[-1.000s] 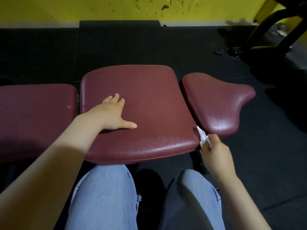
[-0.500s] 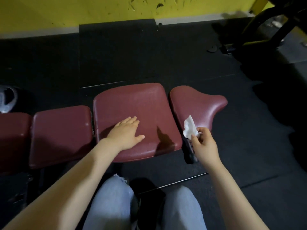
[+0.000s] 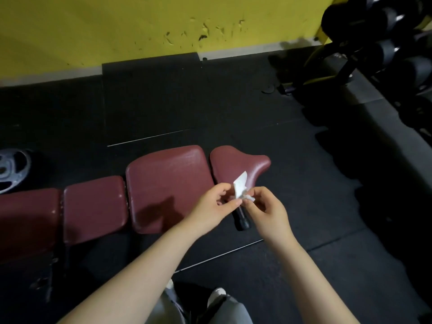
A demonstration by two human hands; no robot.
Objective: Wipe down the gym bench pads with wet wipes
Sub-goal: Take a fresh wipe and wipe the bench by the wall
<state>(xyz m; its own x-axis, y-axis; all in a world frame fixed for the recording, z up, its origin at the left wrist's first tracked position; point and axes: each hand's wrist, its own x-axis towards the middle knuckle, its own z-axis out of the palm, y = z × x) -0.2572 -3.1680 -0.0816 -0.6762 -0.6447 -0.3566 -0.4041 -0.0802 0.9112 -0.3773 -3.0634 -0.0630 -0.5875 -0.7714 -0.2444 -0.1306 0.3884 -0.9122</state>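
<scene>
Holding a white wet wipe (image 3: 240, 187) between them, the left hand (image 3: 214, 204) and right hand (image 3: 267, 210) met in the air above the near right end of the gym bench, each pinching the wipe with thumb and fingertips. One corner of the wipe stood up flat; the lower part was bunched between the fingers, apparently being refolded or opened out.

The maroon pads lay below and beyond the hands, in a row whose long axis ran from left to right across the view: the narrow end pad (image 3: 236, 163) directly behind the wipe, the large square pad (image 3: 168, 183) just left of it under the left forearm's shadow, then a smaller pad (image 3: 94, 206) and another pad (image 3: 25, 220) further left. The end pad seemed nearest to both hands, slightly closer to the right; the remaining pads would call for a reach leftward across the surface.

A weight plate (image 3: 11, 169) lay on the black floor at far left.
</scene>
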